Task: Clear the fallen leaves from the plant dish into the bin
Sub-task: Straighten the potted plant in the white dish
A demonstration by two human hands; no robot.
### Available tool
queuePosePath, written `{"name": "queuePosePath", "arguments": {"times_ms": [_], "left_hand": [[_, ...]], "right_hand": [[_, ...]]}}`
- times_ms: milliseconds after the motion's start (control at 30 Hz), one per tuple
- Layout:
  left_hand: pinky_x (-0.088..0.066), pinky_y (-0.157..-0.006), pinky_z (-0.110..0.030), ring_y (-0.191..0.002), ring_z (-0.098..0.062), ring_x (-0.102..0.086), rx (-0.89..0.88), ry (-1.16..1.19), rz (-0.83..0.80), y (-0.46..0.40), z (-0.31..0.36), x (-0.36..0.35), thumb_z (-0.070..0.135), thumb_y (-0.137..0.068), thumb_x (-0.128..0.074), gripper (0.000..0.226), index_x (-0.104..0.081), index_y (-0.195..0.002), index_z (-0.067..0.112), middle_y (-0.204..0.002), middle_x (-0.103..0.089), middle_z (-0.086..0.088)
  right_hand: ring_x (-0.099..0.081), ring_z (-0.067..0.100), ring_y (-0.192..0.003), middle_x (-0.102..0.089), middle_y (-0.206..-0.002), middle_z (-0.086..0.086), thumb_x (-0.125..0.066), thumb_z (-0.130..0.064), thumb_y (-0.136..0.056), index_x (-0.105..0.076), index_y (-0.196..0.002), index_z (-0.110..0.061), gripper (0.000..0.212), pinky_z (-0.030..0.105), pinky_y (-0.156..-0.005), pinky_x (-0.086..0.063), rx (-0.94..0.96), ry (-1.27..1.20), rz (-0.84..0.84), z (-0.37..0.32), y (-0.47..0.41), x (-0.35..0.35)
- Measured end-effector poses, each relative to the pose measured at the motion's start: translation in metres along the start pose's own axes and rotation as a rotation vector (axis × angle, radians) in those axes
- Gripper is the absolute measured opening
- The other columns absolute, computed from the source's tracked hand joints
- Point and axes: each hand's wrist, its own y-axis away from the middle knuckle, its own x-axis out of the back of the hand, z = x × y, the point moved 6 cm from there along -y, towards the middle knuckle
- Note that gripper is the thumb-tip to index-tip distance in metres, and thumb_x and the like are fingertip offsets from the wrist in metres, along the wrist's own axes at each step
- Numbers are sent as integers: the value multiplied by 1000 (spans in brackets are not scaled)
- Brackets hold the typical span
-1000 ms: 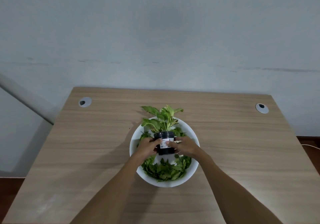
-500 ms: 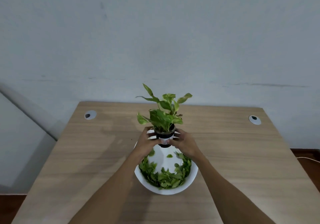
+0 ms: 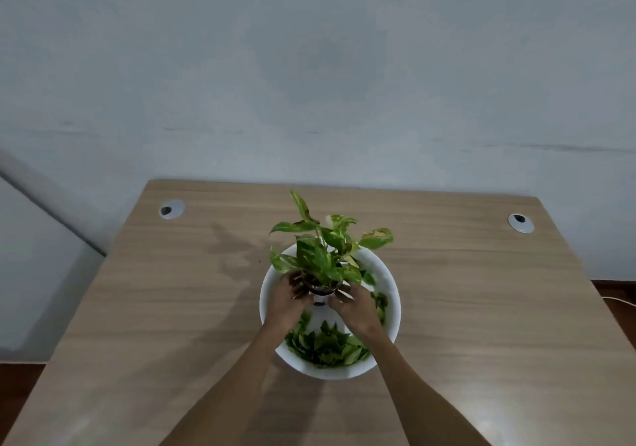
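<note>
A wooden table (image 3: 481, 308) bears one thing — a white dish (image 3: 390, 283) near its middle.

The potted plant (image 3: 323, 259) sits between the fingers (image 3: 297, 285) of both hands, above the dish (image 3: 389, 283) on the bench (image 3: 172, 308); fallen leaves (image 3: 327, 345) lie below them.

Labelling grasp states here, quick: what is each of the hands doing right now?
Left hand: closed on the small black plastic plant pot, left side.
Right hand: closed on the same pot, right side.
</note>
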Motion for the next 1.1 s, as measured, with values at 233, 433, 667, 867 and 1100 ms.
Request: {"name": "queuePosePath", "arguments": {"times_ms": [233, 433, 667, 867, 1100], "left_hand": [[-57, -87, -43, -99, -15, -68, -5, -136, 36, 1, -6, -7, 12, -68, -74, 44, -64, -110, 21, -102, -74, 4], [-54, -91, -37, -102, -13, -65, -52, -166, 97, 6, -8, -10, 15, -75, -74, 35, -62, -107, 25, -103, -71, 6], [-55, -90, -38, -99, -12, -67, -69, -168, 87, 10, -19, -9, 18, -84, -66, 26, -67, -110, 16, -100, -73, 3], [-49, -79, -27, -99, -17, -63, -277, -602, 121, 13, -1, 2, 10, -93, -50, 27, -65, -114, 16, -108, -68, 0], [-31, -115, -41, -140, -32, -32, -420, -1158, -23, 8, -10, 7, 7, -83, -55, 64, -38, -144, 14, -147, -43, -9]], "right_hand": [[-68, 7, -100, -75, -102, -7, -72, -14, -79, -72, -101, -20, 23, 31, -86, -55, 1, 25, 28, 14, -2, 3], [-69, 9, -83, -77, -89, -2, -73, -14, -81, -75, -93, -19, 13, 21, -71, -51, -61, 34, 97, 19, 1, 8], [-67, -9, -83, -74, -87, -14, -74, -17, -83, -75, -94, -23, 13, 5, -67, -47, -63, 81, 118, 21, 5, 7], [-66, 8, -60, -71, -68, -4, -59, -22, -91, -74, -82, -18, 17, 33, -61, -58, -82, 223, 230, 20, 11, 23], [-37, 26, -132, -49, -137, 12, -49, -15, -92, -50, -135, -12, 44, 37, -108, -36, 81, 838, 153, 19, -1, 30]]}}
